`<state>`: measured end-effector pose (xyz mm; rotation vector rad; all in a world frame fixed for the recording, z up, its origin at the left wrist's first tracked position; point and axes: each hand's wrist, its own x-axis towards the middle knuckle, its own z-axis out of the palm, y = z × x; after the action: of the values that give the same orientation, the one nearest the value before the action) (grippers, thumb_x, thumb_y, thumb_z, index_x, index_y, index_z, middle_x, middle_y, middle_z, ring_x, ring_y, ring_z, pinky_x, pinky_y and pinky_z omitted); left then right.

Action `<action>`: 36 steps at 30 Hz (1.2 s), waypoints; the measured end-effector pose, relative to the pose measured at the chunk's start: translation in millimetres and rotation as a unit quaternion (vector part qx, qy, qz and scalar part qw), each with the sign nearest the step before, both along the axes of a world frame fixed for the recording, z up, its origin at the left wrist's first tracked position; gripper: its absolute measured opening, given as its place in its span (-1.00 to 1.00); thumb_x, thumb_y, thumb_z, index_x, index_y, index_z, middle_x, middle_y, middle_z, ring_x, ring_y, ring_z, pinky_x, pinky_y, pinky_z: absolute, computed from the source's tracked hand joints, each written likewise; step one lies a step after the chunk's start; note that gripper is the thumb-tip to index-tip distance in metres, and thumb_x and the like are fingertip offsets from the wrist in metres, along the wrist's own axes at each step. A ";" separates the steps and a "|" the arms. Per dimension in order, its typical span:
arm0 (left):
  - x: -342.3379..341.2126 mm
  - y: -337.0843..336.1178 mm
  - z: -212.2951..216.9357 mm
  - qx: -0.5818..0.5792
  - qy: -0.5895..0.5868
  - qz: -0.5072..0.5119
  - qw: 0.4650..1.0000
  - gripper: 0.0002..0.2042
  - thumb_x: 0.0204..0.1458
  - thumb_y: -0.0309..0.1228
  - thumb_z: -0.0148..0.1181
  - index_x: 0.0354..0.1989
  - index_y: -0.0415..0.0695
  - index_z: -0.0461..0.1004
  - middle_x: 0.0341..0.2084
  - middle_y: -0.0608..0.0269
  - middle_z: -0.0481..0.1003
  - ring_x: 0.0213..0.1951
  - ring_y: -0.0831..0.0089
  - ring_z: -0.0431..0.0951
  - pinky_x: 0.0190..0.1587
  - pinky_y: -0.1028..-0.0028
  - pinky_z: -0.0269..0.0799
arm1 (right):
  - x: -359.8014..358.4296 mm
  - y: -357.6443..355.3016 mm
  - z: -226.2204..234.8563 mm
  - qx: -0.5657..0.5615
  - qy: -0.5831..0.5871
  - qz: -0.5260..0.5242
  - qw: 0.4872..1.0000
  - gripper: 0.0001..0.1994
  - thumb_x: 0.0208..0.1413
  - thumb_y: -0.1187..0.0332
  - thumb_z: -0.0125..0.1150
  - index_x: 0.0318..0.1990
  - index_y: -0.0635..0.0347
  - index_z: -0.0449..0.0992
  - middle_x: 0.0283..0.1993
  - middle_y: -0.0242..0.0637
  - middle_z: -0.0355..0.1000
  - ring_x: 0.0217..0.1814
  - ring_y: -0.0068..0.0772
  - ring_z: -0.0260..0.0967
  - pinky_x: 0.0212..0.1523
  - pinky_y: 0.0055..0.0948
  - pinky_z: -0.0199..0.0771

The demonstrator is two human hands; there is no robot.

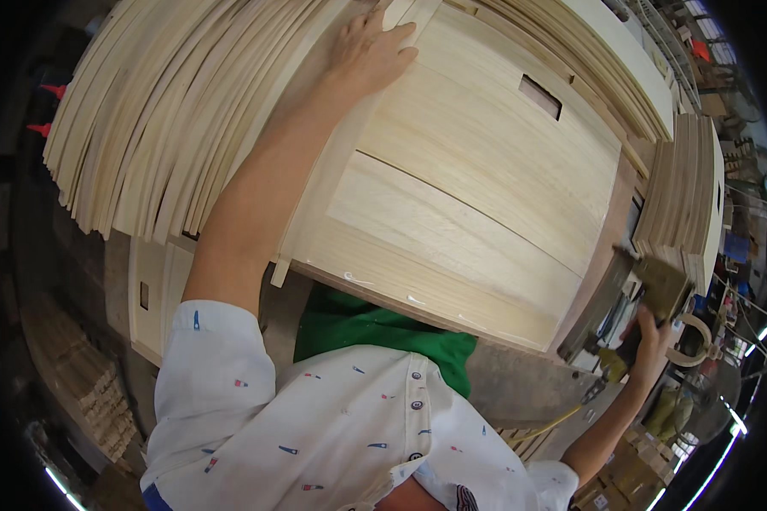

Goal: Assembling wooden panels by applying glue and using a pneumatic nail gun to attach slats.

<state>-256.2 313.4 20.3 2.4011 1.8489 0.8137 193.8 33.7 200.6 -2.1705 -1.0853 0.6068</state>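
A pale wooden panel (477, 128) with a small rectangular cutout lies in front of me, a dark seam running across it. Several white glue-like squiggles mark its near edge. My left hand (371, 53) reaches to the far left corner, its fingers spread over a light wooden strip (400, 19) along the panel's side. At the right, beyond the panel's edge, my right hand (646, 339) is closed around the handle of a nail gun (659, 285), slightly blurred. A yellow hose (556, 420) runs near the tool's lower end.
Stacked wooden boards (170, 111) fill the left side. More panels (690, 187) are piled at the right, with long boards (605, 60) along the far side. A roll of tape (692, 339) is beside my right hand. A green cloth (375, 328) hangs at my waist.
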 end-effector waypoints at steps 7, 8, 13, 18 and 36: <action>-3.4 -0.4 -21.4 0.043 0.004 0.001 0.999 -0.60 0.03 -0.17 0.13 0.08 0.10 0.49 0.21 -0.18 0.22 0.19 -0.08 0.24 0.17 0.05 0.20 | -126.8 160.1 27.0 -0.010 -0.008 0.223 0.975 -0.71 0.05 0.21 0.23 -0.29 0.31 0.49 -0.62 -0.37 0.36 -0.64 -0.59 0.31 -0.60 -0.54 0.22; -10.9 -6.5 -20.1 0.034 -0.009 0.008 0.999 -0.61 0.03 -0.18 0.12 0.08 0.10 0.49 0.19 -0.22 0.24 0.18 -0.10 0.24 0.15 0.04 0.21 | -154.0 181.3 31.7 -0.004 -0.014 0.258 0.966 -0.71 0.05 0.22 0.22 -0.28 0.32 0.50 -0.62 -0.36 0.37 -0.63 -0.59 0.32 -0.59 -0.54 0.25; 7.6 -2.3 -10.0 0.029 -0.010 0.008 0.999 -0.63 0.05 -0.22 0.11 0.05 0.05 0.50 0.12 -0.20 0.28 0.15 -0.10 0.25 0.09 0.05 0.22 | -205.6 292.1 13.7 0.015 -0.065 0.393 0.917 -0.72 0.09 0.21 0.17 -0.31 0.32 0.51 -0.62 -0.36 0.39 -0.65 -0.61 0.33 -0.61 -0.54 0.30; 3.4 -5.6 -4.9 -0.005 0.001 0.033 0.999 -0.62 0.06 -0.28 0.09 0.09 0.04 0.47 0.22 -0.12 0.19 0.16 -0.06 0.24 0.11 0.02 0.22 | -247.0 351.2 -26.9 0.004 -0.018 0.397 0.918 -0.71 0.04 0.19 0.19 -0.36 0.31 0.54 -0.62 -0.33 0.39 -0.64 -0.60 0.35 -0.57 -0.56 0.39; 4.7 -3.8 -7.3 0.028 0.007 0.027 0.999 -0.64 0.03 -0.31 0.09 0.04 -0.01 0.50 0.19 -0.22 0.22 0.11 -0.12 0.31 0.00 -0.05 0.31 | -267.9 371.9 -27.8 -0.055 -0.066 0.380 0.921 -0.76 0.03 0.32 0.17 -0.29 0.37 0.58 -0.58 -0.25 0.43 -0.62 -0.45 0.37 -0.58 -0.38 0.43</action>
<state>-251.5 309.6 13.1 2.4040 1.9301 0.8669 -74.1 405.6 172.8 -1.8431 -2.0352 0.8713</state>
